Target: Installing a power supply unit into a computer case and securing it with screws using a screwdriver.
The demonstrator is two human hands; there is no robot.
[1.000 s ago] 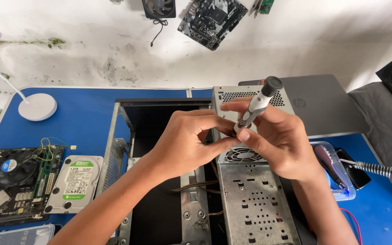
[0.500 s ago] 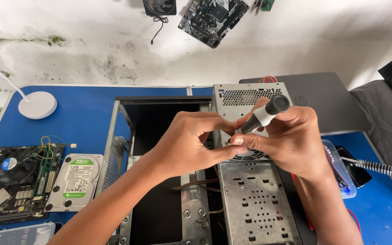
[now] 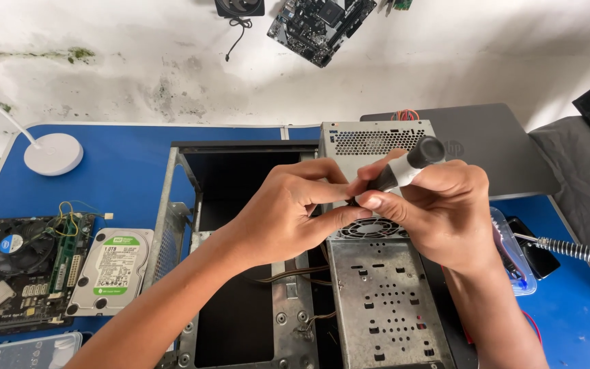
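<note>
An open desktop computer case (image 3: pixel 172 205) lies on a blue table, with a grey power supply (image 3: pixel 377 140) in its upper right. My right hand (image 3: pixel 445 212) grips a screwdriver (image 3: pixel 408 167) with a black and white handle, tilted up to the right over the power supply's fan. My left hand (image 3: pixel 295 208) pinches at the screwdriver's tip, fingers closed around it; the tip itself is hidden. Both hands touch above the case's middle.
A motherboard (image 3: pixel 25 273) and a green-labelled hard drive (image 3: pixel 110 270) lie at the left. A white lamp base (image 3: pixel 52 154) stands at the far left. A closed grey laptop (image 3: pixel 486 147) sits behind the case, a clear plastic box (image 3: pixel 513 260) and a flexible-shaft tool (image 3: pixel 568 249) at the right.
The screwdriver handle has tilted from near upright to lean further right and lower. Both hands stay together over the power supply.
</note>
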